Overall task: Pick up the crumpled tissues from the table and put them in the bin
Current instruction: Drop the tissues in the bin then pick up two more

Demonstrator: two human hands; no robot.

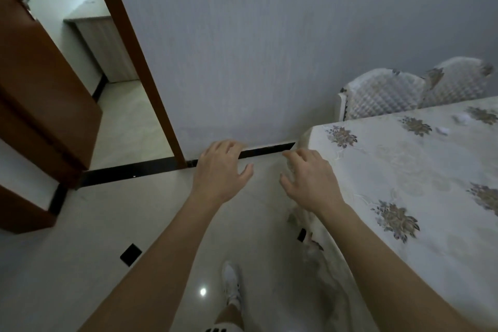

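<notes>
1. We are at the approach step: both hands hover off the near corner of the bench, over the floor, touching nothing.
2. Our left hand and right hand hold nothing; the fingers of each are loosely spread and slightly curled.
3. Two pale, blurred lumps, probably the crumpled tissues, lie on the bench toward its far side, near the quilted chairs.
4. They are too blurred to give a long axis or heading.
5. Next, we judge, comes a turn toward the bench and a reach across it; no bin shows.
</notes>
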